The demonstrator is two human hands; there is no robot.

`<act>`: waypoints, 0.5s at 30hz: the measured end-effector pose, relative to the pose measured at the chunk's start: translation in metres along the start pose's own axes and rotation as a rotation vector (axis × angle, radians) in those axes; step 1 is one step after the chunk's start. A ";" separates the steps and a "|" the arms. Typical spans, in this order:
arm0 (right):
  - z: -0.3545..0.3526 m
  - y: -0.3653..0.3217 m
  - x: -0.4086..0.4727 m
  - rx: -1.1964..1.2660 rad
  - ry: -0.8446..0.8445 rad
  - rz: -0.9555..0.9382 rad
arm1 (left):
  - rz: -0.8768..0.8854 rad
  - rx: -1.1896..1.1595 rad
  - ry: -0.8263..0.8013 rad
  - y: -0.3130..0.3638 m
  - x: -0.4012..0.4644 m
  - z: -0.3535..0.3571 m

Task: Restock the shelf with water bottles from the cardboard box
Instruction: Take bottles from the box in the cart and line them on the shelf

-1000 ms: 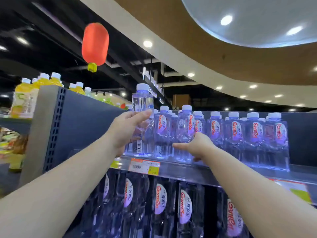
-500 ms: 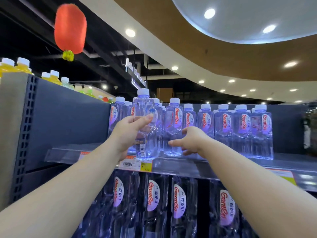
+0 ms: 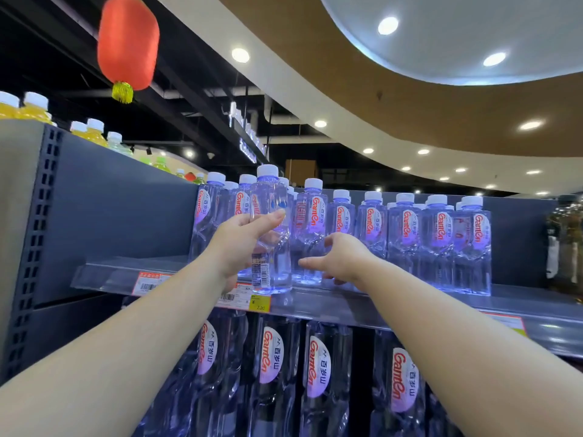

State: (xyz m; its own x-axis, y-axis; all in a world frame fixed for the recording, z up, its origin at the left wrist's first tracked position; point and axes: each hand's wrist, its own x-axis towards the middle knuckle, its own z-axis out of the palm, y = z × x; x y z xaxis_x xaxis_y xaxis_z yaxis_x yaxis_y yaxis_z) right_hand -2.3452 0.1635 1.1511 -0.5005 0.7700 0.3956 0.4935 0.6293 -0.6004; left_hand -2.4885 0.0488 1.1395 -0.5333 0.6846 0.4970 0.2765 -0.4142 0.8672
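My left hand [image 3: 241,239] grips a clear water bottle [image 3: 272,263] with a white cap, standing at the front edge of the grey shelf [image 3: 331,302], barcode side toward me. My right hand [image 3: 342,258] hovers just to the right of it with fingers spread, in front of the neighbouring bottle [image 3: 310,230], holding nothing. A row of the same bottles [image 3: 438,241] with red-lettered labels fills the shelf to the right, and more stand behind the held one. The cardboard box is out of view.
The shelf's left stretch [image 3: 126,269] holds no bottles, bounded by a grey perforated upright [image 3: 34,241]. Larger bottles [image 3: 274,373] fill the shelf below. Price tags [image 3: 249,299] line the shelf edge. Yellow juice bottles [image 3: 34,107] sit up on the left; a red lantern [image 3: 127,42] hangs overhead.
The left hand has brought the bottle down from above the row onto the shelf's front edge. The right hand has opened and drawn slightly back from the bottles. The view has shifted left.
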 end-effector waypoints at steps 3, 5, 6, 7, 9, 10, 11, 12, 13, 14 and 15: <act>-0.001 -0.002 -0.003 -0.006 0.071 -0.023 | 0.005 -0.005 -0.016 0.004 -0.001 0.009; -0.007 -0.004 -0.011 0.130 0.240 -0.095 | 0.018 -0.016 -0.031 0.006 -0.001 0.014; -0.013 -0.004 -0.016 0.222 0.261 -0.126 | 0.029 -0.024 -0.041 0.008 -0.001 0.016; -0.019 -0.004 -0.023 0.300 0.201 -0.150 | 0.037 -0.030 -0.050 0.009 -0.001 0.019; -0.029 -0.003 -0.037 0.362 -0.055 -0.165 | 0.041 -0.050 -0.072 0.014 -0.001 0.027; -0.031 -0.003 -0.043 0.339 -0.133 -0.169 | 0.038 -0.074 -0.090 0.016 -0.002 0.034; -0.032 -0.003 -0.047 0.295 -0.146 -0.181 | 0.037 -0.097 -0.108 0.019 -0.004 0.041; -0.032 -0.003 -0.049 0.264 -0.116 -0.198 | 0.043 -0.108 -0.126 0.022 -0.005 0.048; -0.033 -0.004 -0.050 0.260 -0.071 -0.214 | 0.059 -0.106 -0.144 0.024 -0.005 0.055; -0.034 -0.002 -0.050 0.278 -0.036 -0.224 | 0.077 -0.097 -0.164 0.027 -0.006 0.061; -0.036 0.001 -0.049 0.307 -0.017 -0.219 | 0.095 -0.087 -0.189 0.029 -0.006 0.066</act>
State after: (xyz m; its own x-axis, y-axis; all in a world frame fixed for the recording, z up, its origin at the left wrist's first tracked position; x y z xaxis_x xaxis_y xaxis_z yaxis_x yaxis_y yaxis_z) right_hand -2.2942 0.1297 1.1565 -0.5836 0.6170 0.5280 0.1383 0.7162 -0.6840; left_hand -2.4250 0.0724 1.1639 -0.3470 0.7368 0.5803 0.2442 -0.5264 0.8144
